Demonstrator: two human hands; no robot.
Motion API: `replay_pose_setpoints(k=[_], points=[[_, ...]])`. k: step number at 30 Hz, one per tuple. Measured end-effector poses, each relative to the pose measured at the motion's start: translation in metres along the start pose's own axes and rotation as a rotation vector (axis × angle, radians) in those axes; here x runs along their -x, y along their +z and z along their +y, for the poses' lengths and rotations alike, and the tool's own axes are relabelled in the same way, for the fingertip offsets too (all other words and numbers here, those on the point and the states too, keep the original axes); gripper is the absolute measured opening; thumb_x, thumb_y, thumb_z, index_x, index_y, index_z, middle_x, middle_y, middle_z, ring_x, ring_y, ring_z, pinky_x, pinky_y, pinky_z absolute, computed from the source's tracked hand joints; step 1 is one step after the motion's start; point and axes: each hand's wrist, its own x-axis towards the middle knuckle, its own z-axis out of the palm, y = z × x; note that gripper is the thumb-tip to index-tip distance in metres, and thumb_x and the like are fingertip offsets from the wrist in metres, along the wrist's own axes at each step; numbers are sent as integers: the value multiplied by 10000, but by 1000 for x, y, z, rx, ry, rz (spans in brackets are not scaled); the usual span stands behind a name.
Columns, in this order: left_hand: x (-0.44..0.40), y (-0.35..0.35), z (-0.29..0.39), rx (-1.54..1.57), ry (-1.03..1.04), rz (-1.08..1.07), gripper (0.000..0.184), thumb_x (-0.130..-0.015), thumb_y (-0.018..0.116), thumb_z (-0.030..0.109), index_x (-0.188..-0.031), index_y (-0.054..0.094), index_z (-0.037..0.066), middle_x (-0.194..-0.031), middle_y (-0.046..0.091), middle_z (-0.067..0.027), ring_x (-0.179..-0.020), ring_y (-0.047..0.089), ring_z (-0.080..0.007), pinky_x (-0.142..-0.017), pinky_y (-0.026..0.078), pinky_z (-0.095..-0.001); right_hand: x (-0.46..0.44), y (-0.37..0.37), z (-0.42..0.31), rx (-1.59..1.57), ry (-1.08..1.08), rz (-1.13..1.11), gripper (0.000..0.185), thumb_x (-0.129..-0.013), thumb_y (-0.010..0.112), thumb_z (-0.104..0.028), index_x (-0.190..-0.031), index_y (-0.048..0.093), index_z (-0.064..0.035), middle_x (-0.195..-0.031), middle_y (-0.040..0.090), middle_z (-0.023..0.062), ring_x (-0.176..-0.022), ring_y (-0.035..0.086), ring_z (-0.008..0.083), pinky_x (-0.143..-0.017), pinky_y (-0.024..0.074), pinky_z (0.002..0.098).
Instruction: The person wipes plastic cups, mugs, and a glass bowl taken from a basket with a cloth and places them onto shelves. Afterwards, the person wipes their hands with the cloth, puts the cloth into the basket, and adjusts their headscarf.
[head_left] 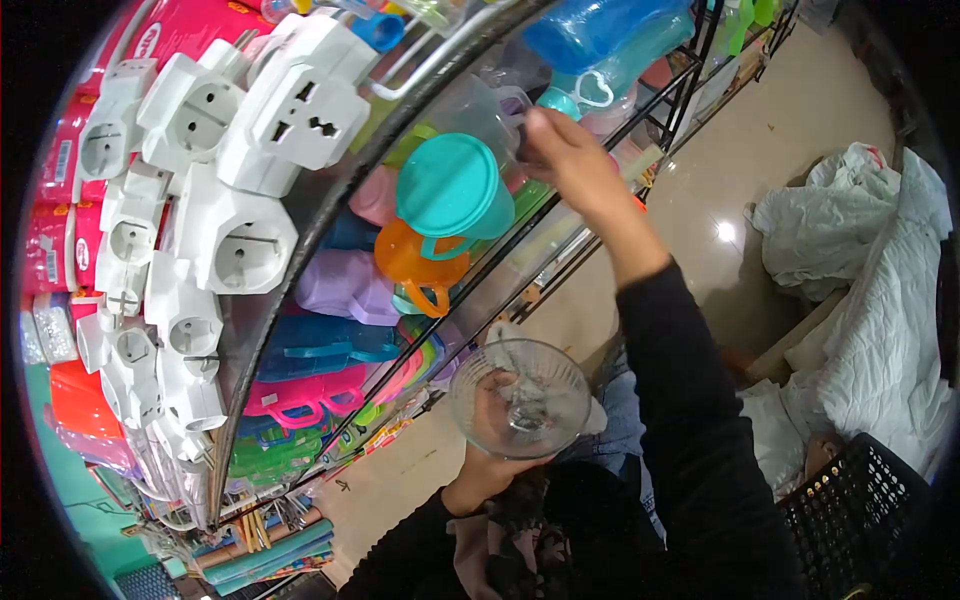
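Note:
My left hand [482, 478] is under a clear ribbed plastic jug [555, 365], gripping it from below. The fingers show through its see-through wall. A pale handle-like part stands at the jug's far side. My right hand [575, 160] reaches to the shelf with its fingers curled beside a clear container [470, 105] with a pale purple handle. What those fingertips hold, if anything, is hidden. Just left of them sits a turquoise lidded jug [450, 187]. Below it lies an orange jug [425, 255], followed by purple containers [345, 288].
White plug adapters [240, 255] crowd the upper shelf at left, by pink packs [60, 240]. Blue [325, 345] and pink plasticware [310, 395] fills the lower shelf. A black shelf rail [345, 185] runs diagonally. White sheeting [870, 330] and a black basket [850, 510] are at right.

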Motion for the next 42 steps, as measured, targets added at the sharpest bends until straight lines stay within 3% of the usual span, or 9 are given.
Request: replay_pose_setpoints(k=[8,10,16,18,23,30,36,39,42], points=[[-26,19,12,146,-31,125,818,-609,730,-69,-1243,230,63,-1164,426,-117,-1031,506,-209,-877,425,-316,148,-40,-30,-243,-60,-199,731,-806,591,-485,-1321,363,-19,-1175,532,144,-1047,523,238,-896,398,352],[-34,22,2,82,25,182,807,-625,726,-58,-1249,227,60,-1175,412,-119,-1051,493,-213,-873,427,-309,167,-27,-21,-217,-73,-290,987,-657,779,-391,-1388,215,-44,-1161,533,155,-1057,520,248,-907,395,357],[-39,33,-13,125,131,214,777,-660,738,22,-1253,237,40,-1199,362,-151,-1093,451,-243,-888,408,-329,185,8,-12,-124,87,-84,1176,-485,880,-187,-1395,145,-69,-1134,542,152,-1037,526,234,-895,411,355],[-41,25,-7,-326,132,122,755,-683,733,76,-1247,238,8,-1200,338,-170,-1103,431,-267,-909,380,-348,184,8,-9,-108,70,-9,1183,-447,883,-126,-1385,165,-74,-1128,541,154,-1020,529,221,-880,424,350],[-42,25,10,-684,173,242,721,-721,716,173,-1223,253,-56,-1181,320,-198,-1105,395,-301,-942,328,-373,170,-4,-19,-151,5,101,1057,-524,856,-114,-1356,205,-63,-1176,493,128,-1080,491,224,-892,417,334],[-36,10,-7,-569,186,280,636,-765,676,151,-1212,261,-32,-1152,359,-168,-1035,441,-265,-883,380,-340,103,-3,-36,82,-309,507,974,-587,821,-117,-1345,211,-71,-1114,528,158,-1015,522,226,-849,440,345],[-42,0,18,-552,13,145,653,-788,653,201,-1267,262,-8,-1121,462,-186,-826,542,-271,-722,459,-329,46,22,-19,36,-418,554,961,-613,800,-84,-1343,175,-76,-1169,478,167,-1058,502,249,-861,440,354],[-53,-1,47,-925,359,175,738,-797,627,196,-1363,179,42,-1076,540,-233,-662,587,-328,-604,480,-363,32,30,-14,-15,-457,546,967,-617,796,-78,-1342,157,-77,-1190,453,171,-1071,494,260,-870,438,359],[-63,-1,76,-946,241,227,792,-793,613,186,-1394,116,52,-1039,555,-269,-676,593,-372,-613,477,-394,24,34,-10,62,-420,524,965,-622,766,-43,-1341,123,-75,-1222,382,200,-1035,500,255,-865,442,340]])
